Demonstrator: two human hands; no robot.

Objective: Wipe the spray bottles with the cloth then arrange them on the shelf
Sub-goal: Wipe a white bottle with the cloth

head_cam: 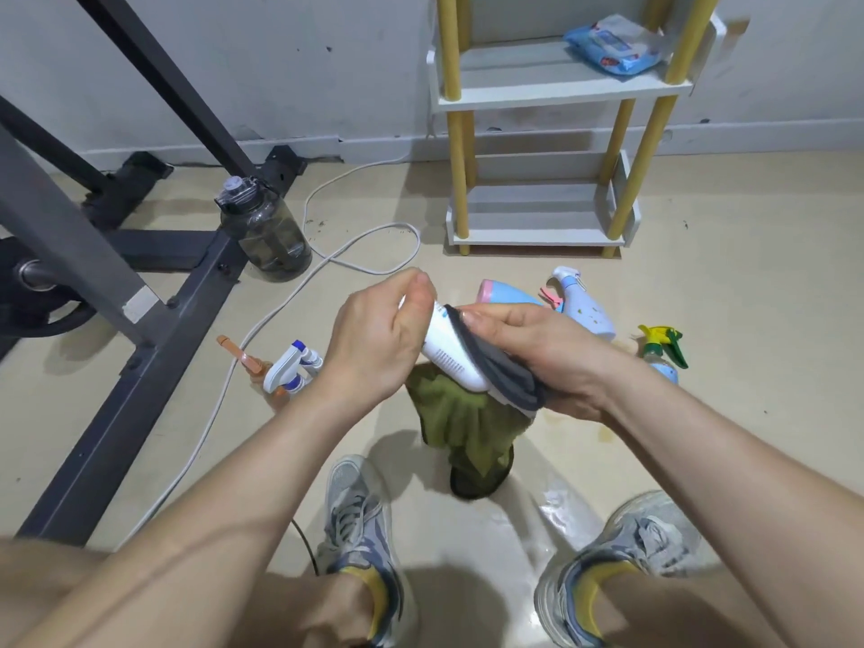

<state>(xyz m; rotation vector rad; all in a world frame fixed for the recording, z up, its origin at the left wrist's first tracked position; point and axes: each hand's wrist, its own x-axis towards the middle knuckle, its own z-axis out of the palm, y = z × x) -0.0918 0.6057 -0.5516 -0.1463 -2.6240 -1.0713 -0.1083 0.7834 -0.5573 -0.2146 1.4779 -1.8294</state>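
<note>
Materials and surface finish, head view.

White bottle: smooth, semi-gloss plastic. Cloth: soft woven fabric, matt, grey outer face and olive-green hanging portion. Floor: smooth hard surface, beige, with glossy wet-looking reflections near the shoes, which are grey mesh textile. Shelf: matt white painted boards, matt yellow posts. Wipes pack on an upper board: glossy blue plastic film. Water jug: translucent smoked plastic, glossy. Frame: matt dark-grey metal. Cable: smooth white sheath.
</note>
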